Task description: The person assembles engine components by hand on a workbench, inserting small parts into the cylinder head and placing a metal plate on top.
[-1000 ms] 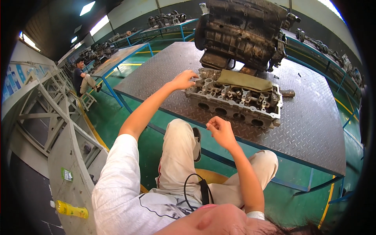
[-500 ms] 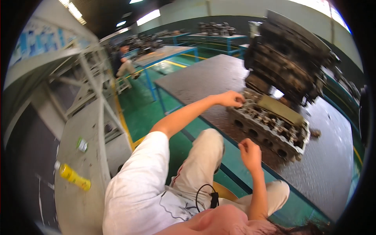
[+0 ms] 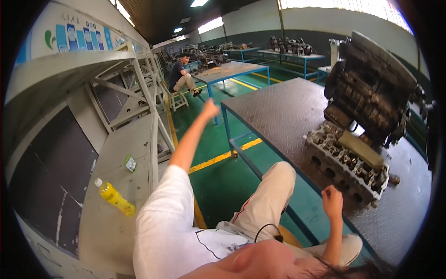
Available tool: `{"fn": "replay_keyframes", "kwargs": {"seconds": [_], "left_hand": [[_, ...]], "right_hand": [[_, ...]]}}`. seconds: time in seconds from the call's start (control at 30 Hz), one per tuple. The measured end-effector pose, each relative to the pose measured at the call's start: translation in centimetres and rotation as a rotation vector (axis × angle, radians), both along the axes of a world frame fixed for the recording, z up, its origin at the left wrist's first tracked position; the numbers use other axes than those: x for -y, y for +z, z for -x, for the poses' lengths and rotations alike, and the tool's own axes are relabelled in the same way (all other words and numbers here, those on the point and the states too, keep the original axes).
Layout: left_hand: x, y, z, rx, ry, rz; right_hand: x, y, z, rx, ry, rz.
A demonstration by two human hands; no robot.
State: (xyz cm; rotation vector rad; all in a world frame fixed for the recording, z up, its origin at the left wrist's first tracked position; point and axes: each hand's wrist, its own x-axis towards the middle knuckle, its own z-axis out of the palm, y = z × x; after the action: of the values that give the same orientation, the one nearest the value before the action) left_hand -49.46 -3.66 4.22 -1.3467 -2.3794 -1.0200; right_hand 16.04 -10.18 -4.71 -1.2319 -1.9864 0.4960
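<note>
My left hand [image 3: 210,109] is raised over the green floor at the end of an outstretched arm, away from the bench; its fingers are small and smeared, and nothing shows in them. Low by the bench's near edge, my right hand [image 3: 332,202] is loosely closed with the fingers curled in, and no object is visible in it. Nearest to it lies a greasy metal cylinder head [image 3: 327,160] with round ports along its side and an olive-brown long cover piece [image 3: 361,149] on top. Neither hand touches it. A dark engine block [image 3: 371,90] stands behind it.
The steel-topped bench [image 3: 274,104] stands ahead on blue legs. At my left a grey shelf [image 3: 111,162] holds a yellow bottle [image 3: 114,197] and a small green-and-white packet [image 3: 130,163]. Farther off, a person [image 3: 181,76] sits on a stool beside another blue-legged table [image 3: 232,70].
My left hand has left the cylinder head and swung left over the floor. My view has turned left, so the bench and engine appear farther right. My right hand remains curled near the bench edge.
</note>
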Motion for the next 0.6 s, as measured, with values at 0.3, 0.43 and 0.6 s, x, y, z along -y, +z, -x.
{"fn": "replay_keyframes", "kwargs": {"seconds": [0.3,0.43,0.6], "left_hand": [[8.1,-11.0,-34.2,0.553,-1.045,-0.16],[9.7,-15.2,-42.2,0.076,-1.184,-0.261],[8.9,-22.2,-43.9,0.321,-1.321,0.227]], "right_hand": [[-1.3,-5.1,1.6,0.045,0.108,0.202],[0.6,-6.9,3.3,-0.061,0.238,0.372],[1.9,-9.4,2.5,0.072,0.152,0.201]]}}
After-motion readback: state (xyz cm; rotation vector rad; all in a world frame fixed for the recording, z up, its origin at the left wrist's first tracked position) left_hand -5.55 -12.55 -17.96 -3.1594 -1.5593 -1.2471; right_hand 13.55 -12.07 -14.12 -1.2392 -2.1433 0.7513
